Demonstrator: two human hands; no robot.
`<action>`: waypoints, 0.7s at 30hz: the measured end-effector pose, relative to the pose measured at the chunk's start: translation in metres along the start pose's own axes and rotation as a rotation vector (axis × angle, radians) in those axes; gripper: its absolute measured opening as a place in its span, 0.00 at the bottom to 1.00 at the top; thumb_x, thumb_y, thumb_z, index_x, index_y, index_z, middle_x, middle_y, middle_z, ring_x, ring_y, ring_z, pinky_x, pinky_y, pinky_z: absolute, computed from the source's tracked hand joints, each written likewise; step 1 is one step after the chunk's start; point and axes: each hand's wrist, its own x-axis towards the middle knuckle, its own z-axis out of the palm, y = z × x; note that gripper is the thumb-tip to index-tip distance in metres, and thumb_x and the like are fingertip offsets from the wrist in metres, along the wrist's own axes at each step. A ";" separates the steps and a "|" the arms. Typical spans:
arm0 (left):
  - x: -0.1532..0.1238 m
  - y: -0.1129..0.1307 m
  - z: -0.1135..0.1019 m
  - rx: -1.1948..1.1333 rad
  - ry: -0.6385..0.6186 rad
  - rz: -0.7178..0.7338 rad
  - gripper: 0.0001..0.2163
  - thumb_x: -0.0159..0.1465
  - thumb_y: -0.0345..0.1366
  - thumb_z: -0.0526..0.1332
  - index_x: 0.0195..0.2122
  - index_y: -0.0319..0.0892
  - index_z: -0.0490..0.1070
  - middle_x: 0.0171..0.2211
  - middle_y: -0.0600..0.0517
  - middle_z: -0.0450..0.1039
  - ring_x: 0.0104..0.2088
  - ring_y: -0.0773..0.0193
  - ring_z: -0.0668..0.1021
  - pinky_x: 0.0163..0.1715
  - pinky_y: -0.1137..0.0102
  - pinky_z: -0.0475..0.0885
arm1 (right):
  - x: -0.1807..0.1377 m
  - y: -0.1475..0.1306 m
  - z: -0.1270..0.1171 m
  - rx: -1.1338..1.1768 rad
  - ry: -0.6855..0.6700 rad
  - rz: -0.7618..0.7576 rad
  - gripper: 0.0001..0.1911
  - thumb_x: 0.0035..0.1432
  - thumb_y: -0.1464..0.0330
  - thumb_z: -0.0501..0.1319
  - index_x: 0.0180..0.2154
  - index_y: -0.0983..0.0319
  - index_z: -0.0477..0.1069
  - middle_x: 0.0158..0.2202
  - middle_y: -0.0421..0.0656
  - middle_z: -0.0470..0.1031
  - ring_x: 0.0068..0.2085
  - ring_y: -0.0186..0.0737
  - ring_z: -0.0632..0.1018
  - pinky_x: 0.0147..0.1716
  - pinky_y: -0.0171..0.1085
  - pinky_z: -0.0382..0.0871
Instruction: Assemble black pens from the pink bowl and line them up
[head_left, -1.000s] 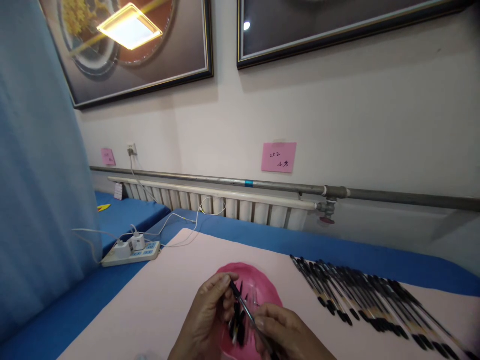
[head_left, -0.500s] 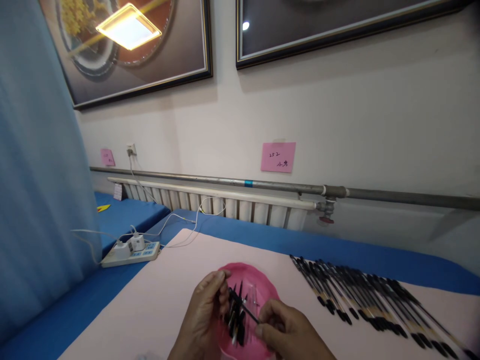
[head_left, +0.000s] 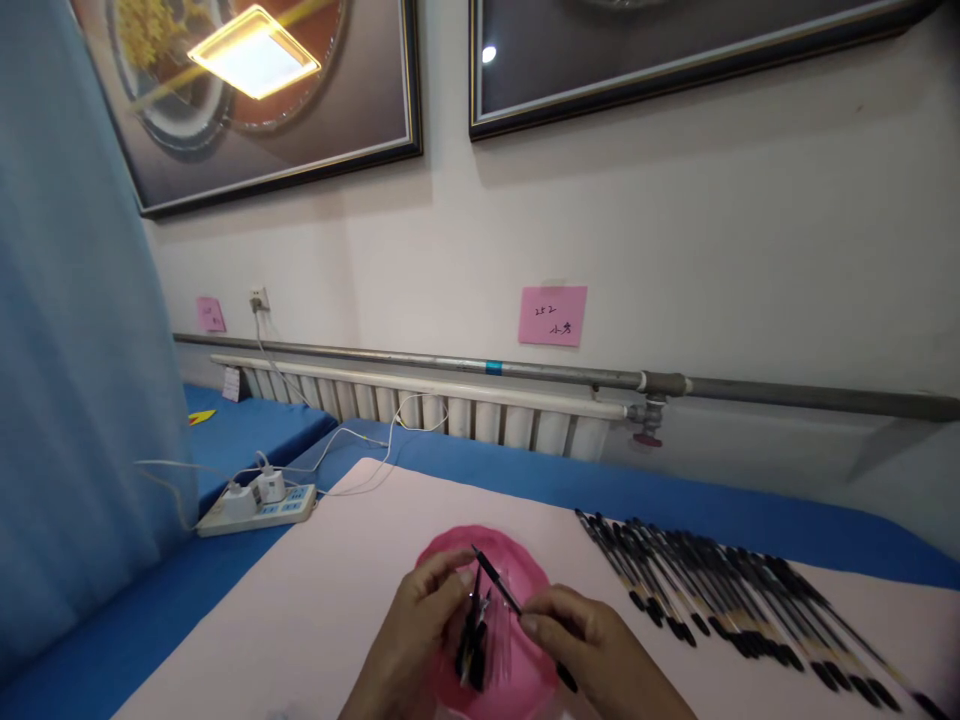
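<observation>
My left hand [head_left: 415, 630] and my right hand [head_left: 583, 645] are at the bottom middle, over a pink round dish [head_left: 448, 555] on a pale pink mat [head_left: 337, 590]. The right hand pinches a thin black pen [head_left: 495, 580] that points up and to the left. The left hand's fingers are curled round a bunch of small black pen parts [head_left: 474, 640] above the dish. To the right lies a long row of several black pens [head_left: 720, 600], side by side on the mat.
A white power strip [head_left: 259, 507] with plugged chargers and cables lies on the blue table cover [head_left: 225, 560] at the left. A white radiator [head_left: 427, 405] and a grey pipe run along the wall behind. A blue curtain [head_left: 75, 400] hangs at the left.
The right hand has drawn the black pen up and away from the left hand's bunch, its tip now higher over the dish. The view has shifted slightly to the left.
</observation>
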 end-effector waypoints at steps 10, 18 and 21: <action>0.005 0.001 -0.008 -0.228 -0.010 -0.006 0.14 0.51 0.45 0.65 0.26 0.39 0.64 0.15 0.63 0.54 0.14 0.78 0.54 0.14 0.78 0.47 | -0.003 0.002 0.005 0.010 -0.097 0.036 0.07 0.49 0.68 0.56 0.21 0.61 0.66 0.18 0.34 0.60 0.21 0.31 0.60 0.21 0.32 0.51; 0.009 -0.003 -0.022 0.331 0.170 0.087 0.13 0.51 0.44 0.64 0.22 0.39 0.68 0.18 0.57 0.66 0.20 0.71 0.66 0.21 0.75 0.60 | 0.004 0.004 -0.009 0.012 -0.070 0.042 0.10 0.48 0.66 0.56 0.19 0.61 0.61 0.18 0.34 0.58 0.22 0.31 0.60 0.22 0.32 0.51; 0.005 -0.005 -0.007 0.268 0.119 0.087 0.12 0.51 0.43 0.64 0.29 0.39 0.73 0.22 0.55 0.70 0.23 0.70 0.68 0.23 0.75 0.62 | 0.003 0.001 -0.006 0.012 -0.082 0.055 0.08 0.48 0.68 0.55 0.19 0.61 0.62 0.18 0.34 0.59 0.22 0.31 0.60 0.22 0.32 0.51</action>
